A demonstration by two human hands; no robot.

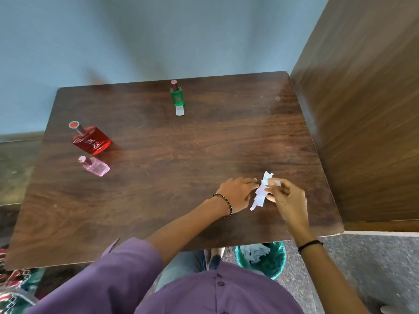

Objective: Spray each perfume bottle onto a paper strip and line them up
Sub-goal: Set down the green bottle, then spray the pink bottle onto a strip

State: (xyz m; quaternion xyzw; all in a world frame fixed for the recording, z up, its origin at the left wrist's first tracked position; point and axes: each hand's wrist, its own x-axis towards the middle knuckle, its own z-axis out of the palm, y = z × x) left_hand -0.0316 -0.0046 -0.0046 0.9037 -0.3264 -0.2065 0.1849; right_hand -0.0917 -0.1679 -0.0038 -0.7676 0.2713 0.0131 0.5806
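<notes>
A green perfume bottle (177, 96) stands at the far middle of the wooden table (158, 177), with a white paper strip (179, 111) lying just in front of it. A red bottle (91, 140) and a smaller pink bottle (96, 167) stand at the left. Near the right front, a small stack of white paper strips (260, 194) lies on the table. My left hand (237, 192) rests its fingertips on the stack's left edge. My right hand (286, 199) pinches one strip (275, 183) at the stack's right side.
A brown wooden panel (367, 109) rises along the table's right edge. A green waste bin (260, 258) with paper scraps sits on the floor under the front edge. A blue wall stands behind the table. Patterned cloth lies at the bottom left.
</notes>
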